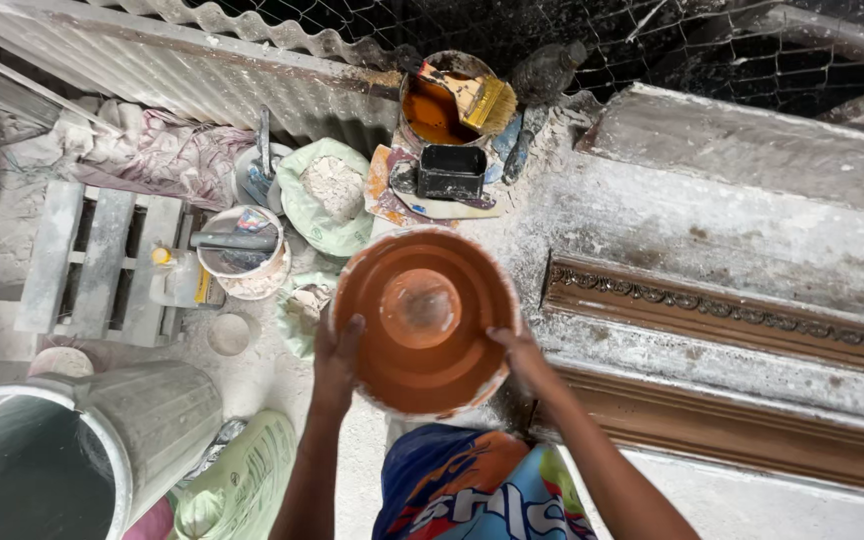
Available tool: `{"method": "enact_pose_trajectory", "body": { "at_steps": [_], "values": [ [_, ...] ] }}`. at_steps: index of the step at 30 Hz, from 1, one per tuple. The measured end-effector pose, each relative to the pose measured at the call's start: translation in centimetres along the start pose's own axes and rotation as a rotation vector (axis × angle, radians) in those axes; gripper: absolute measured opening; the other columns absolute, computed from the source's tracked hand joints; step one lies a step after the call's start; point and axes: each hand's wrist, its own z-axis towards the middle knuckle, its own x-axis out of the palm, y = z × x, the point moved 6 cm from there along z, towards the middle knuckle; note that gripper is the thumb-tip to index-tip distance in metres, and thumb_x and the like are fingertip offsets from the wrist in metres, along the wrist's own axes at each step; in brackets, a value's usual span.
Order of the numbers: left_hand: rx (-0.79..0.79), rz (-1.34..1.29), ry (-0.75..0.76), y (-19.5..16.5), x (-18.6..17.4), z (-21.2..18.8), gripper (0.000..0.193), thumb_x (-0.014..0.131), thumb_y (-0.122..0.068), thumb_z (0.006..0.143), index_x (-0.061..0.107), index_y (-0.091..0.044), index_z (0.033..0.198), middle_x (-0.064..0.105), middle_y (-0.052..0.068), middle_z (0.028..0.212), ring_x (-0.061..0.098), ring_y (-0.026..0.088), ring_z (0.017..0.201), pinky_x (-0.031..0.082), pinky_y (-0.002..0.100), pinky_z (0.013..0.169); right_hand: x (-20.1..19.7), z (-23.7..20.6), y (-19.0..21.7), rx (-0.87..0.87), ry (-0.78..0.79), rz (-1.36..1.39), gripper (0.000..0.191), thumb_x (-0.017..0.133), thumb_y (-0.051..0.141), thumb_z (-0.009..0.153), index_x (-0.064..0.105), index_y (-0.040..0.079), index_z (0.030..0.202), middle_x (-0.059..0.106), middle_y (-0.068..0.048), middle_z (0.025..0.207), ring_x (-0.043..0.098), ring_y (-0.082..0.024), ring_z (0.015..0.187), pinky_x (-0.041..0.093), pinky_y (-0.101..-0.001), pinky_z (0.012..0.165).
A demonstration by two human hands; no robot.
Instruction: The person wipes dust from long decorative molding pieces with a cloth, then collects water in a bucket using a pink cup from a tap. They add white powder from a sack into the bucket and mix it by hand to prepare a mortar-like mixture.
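Pot: so there's a round terracotta-coloured pot (425,320), looks like it's upside down, with the smaller raised base facing the camera and a pale dusty patch in the middle of it. It's held up in the centre of the view, over the near edge of the dusty workbench (652,220).

Left hand: left hand (336,352) is pressed flat-ish against the pot's left rim, fingers spread up along the side, gripping it.

Right hand: right hand (518,350) is clamped on the right rim, fingers curled around the edge. Both hands are carrying the pot between them.

Paint stuff: just beyond the pot sits an open tin of orange paint (434,108) with a wide yellow-bristled brush (474,97) lying across its top. A small black rectangular tub (451,171) is right in front of the tin, between it and the pot.

Mouldings: to the right, on the bench, a brown carved moulding strip (722,312) and a plainer brown one (752,430) nearer the person.

Floor, left side: open sack of white powder (326,190), a white bucket with a tool handle across it (242,250), a wooden pallet (102,260), and a big grey ribbed bin (62,450) at bottom left.

Back: corrugated sheet (202,60) with wire mesh (652,30) behind it.
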Motion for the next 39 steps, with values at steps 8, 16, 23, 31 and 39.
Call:
{"method": "enact_pose_trajectory", "body": {
  "at_steps": [8,16,23,31,39],
  "values": [
    [0.104,0.147,0.335,-5.0,11.6,-4.3,0.059,0.049,-0.021,0.106,0.03,0.001,0.156,0.043,0.016,0.156,0.042,0.023,0.144,0.033,0.036,0.118,-11.6,-11.7,0.5,-0.205,-0.187,0.329,0.053,0.06,0.016,0.091,0.046,-0.004,0.138,0.066,-0.022,0.118,0.068,-0.032,0.104,0.058,-0.0442,0.091],
    [0.061,0.109,0.777,-3.0,33.3,-18.4,0.061,0.051,-0.025,0.103,0.032,-0.002,0.156,0.048,0.018,0.154,0.046,0.023,0.141,0.037,0.037,0.116,-27.0,-29.9,-11.0,-0.424,-0.55,0.755,0.057,0.06,0.012,0.089,0.045,-0.001,0.142,0.065,-0.02,0.125,0.067,-0.029,0.109,0.055,-0.0416,0.094],
    [0.079,0.353,1.267,9.1,55.9,-40.6,0.054,0.047,-0.028,0.106,0.042,-0.003,0.153,0.058,0.015,0.143,0.056,0.021,0.129,0.042,0.035,0.108,-42.8,-50.3,-29.9,-0.49,-0.947,1.024,0.061,0.06,0.008,0.087,0.044,0.002,0.145,0.063,-0.02,0.128,0.063,-0.031,0.116,0.052,-0.0437,0.096],
    [0.153,0.518,1.706,20.6,78.0,-61.2,0.06,0.045,-0.032,0.104,0.033,-0.005,0.156,0.071,0.018,0.114,0.065,0.019,0.092,0.054,0.036,0.086,-55.3,-66.5,-42.2,-0.497,-1.423,1.381,0.058,0.058,0.008,0.087,0.049,0.002,0.144,0.061,-0.017,0.133,0.06,-0.032,0.122,0.052,-0.0449,0.101],
    [0.296,0.728,1.854,34.1,102.5,-72.1,0.065,0.047,-0.032,0.105,0.022,-0.004,0.159,0.065,0.024,0.124,0.064,0.023,0.105,0.052,0.037,0.09,-78.1,-71.3,-49.2,-0.671,-1.573,1.343,0.064,0.052,0.001,0.083,0.047,0.005,0.147,0.06,-0.018,0.14,0.059,-0.032,0.125,0.049,-0.0434,0.103]
  ]
}}
